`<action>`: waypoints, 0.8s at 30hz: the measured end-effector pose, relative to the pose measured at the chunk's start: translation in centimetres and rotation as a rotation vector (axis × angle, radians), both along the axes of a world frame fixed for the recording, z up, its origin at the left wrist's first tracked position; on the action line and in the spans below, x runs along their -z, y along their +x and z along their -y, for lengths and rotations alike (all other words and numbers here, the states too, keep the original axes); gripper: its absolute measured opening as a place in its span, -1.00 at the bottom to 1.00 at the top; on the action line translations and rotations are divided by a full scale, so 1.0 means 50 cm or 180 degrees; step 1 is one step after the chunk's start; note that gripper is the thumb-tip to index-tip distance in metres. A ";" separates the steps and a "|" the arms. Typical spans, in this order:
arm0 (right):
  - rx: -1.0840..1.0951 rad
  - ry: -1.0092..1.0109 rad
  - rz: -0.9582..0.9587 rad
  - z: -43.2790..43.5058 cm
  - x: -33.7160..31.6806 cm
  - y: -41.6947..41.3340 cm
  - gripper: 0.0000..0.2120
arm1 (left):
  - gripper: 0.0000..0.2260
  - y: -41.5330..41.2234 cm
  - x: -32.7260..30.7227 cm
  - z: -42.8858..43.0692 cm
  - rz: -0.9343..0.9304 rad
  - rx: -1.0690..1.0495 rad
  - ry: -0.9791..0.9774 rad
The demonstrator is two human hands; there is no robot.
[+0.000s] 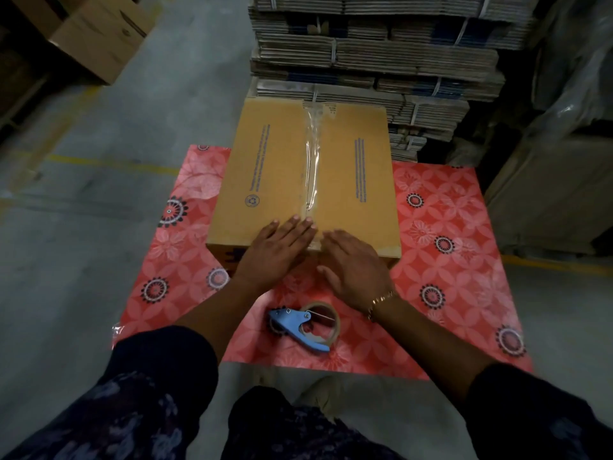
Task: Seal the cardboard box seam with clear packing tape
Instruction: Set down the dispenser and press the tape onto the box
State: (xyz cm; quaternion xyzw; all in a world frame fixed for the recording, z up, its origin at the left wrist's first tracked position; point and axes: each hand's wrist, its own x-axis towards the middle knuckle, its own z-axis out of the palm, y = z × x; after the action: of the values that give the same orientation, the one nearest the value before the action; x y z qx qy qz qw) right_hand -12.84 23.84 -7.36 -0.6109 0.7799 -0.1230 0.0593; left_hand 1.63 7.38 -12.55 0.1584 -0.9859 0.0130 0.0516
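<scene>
A closed brown cardboard box (272,167) stands on a red flowered sheet. A strip of clear tape (312,154) runs along its middle seam from the far edge to the near edge. My left hand (277,249) lies flat on the box's near edge, just left of the seam, fingers spread. My right hand (356,265) rests flat over the near edge, right of the seam, its fingers bent down the front face. A blue tape dispenser (303,327) with a roll of clear tape lies on the sheet below my hands, untouched.
The red flowered sheet (441,260) covers the grey concrete floor (83,244). Bundled flat cartons (381,54) are stacked right behind the box. An open carton (99,38) stands at the upper left. Plastic-wrapped goods (570,94) rise on the right.
</scene>
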 end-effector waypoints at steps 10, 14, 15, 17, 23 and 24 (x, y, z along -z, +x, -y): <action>-0.0294 0.0530 -0.0668 0.081 0.061 -0.039 -0.34 | -0.35 0.012 -0.005 0.019 0.0067 -0.0233 -0.0047; -0.0318 0.0464 -0.0718 0.085 0.065 -0.040 -0.34 | -0.37 0.006 0.007 0.025 0.0149 -0.0196 -0.0170; -0.0328 0.0479 -0.0730 0.085 0.067 -0.039 -0.35 | -0.37 0.006 0.007 0.027 0.0162 -0.0205 -0.0195; -0.0327 0.0499 -0.0735 0.085 0.073 -0.038 -0.37 | -0.35 0.005 0.007 0.024 0.0197 -0.0214 -0.0183; -0.0541 0.0707 -0.0449 0.087 0.043 -0.044 -0.31 | -0.22 0.012 -0.027 0.025 0.0271 -0.0041 0.0143; -0.0564 0.0760 -0.0249 0.087 0.030 -0.048 -0.27 | -0.19 0.016 -0.036 0.032 0.0382 0.0033 0.0317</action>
State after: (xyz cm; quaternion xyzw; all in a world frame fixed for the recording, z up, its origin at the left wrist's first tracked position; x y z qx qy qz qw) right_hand -15.25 19.49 -8.88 -0.6702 0.7337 0.0002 0.1117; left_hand 2.45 5.79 -10.73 0.1545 -0.9875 -0.0268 -0.0155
